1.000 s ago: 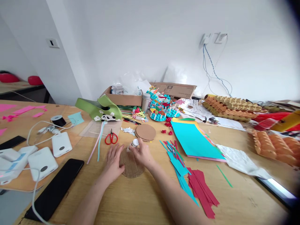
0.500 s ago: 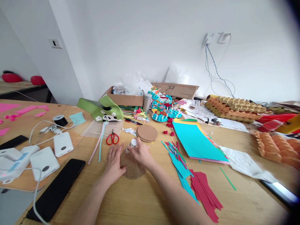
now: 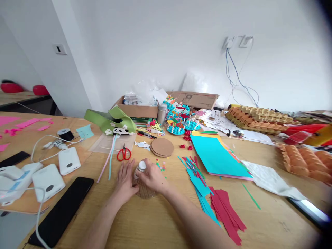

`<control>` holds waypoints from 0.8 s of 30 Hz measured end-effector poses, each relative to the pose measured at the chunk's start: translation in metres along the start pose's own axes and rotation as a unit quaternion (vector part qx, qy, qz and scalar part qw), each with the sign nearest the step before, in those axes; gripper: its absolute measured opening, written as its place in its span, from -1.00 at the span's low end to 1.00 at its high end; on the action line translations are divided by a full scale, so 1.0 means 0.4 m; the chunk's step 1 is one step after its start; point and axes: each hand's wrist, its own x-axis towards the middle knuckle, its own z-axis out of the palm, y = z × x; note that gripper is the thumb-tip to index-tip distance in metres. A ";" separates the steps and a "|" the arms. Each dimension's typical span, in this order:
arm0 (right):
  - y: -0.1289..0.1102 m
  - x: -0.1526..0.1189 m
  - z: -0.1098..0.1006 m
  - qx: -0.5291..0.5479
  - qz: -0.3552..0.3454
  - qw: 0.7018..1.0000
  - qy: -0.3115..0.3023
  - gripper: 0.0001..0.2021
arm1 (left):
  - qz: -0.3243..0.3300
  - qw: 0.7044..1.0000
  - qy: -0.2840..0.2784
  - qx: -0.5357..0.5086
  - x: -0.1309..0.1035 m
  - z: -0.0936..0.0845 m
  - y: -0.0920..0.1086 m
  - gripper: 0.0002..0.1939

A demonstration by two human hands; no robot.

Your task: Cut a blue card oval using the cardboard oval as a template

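In front of me a brown corrugated cardboard disc (image 3: 146,191) lies on the table, partly covered by both hands. My left hand (image 3: 126,180) grips its left side, thumb at the near edge and fingers stretched along the far side. Held upright in my right hand (image 3: 154,176) is a small tube with a round white end (image 3: 142,165), probably a glue stick. Its lower end is over the disc, and contact is hard to make out. Beyond the hands sit stacked cardboard discs (image 3: 162,147) and red-handled scissors (image 3: 124,152). Small coloured dots (image 3: 161,166) lie beside my right hand.
Blue and red paper strips (image 3: 225,214) and blue sheets (image 3: 219,155) lie to the right. On the left are a black phone-like slab (image 3: 63,209), white power banks (image 3: 49,181) and cables. Blue decorated crafts (image 3: 178,128), a cardboard box (image 3: 137,110) and egg trays (image 3: 306,160) stand farther back.
My right hand has moved left and slightly toward me over the disc with the white-ended tube, uncovering the coloured dots. My left hand stays on the disc.
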 end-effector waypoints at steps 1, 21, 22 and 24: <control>-0.002 -0.001 0.000 -0.002 -0.004 1.000 -0.003 -0.83 | -0.004 1.000 -0.003 0.001 0.000 0.000 0.001 -0.05; 0.062 0.035 -0.018 -0.016 0.046 0.996 0.081 -0.83 | -0.015 0.999 -0.025 0.016 0.001 -0.019 0.023 -0.25; 0.062 0.036 -0.017 -0.021 0.055 0.994 0.090 -0.84 | -0.014 0.999 -0.027 0.018 0.001 -0.021 0.025 -0.34; 0.064 0.037 -0.018 -0.031 0.069 0.991 0.108 -0.84 | -0.004 0.999 -0.035 0.021 0.000 -0.024 0.030 -0.50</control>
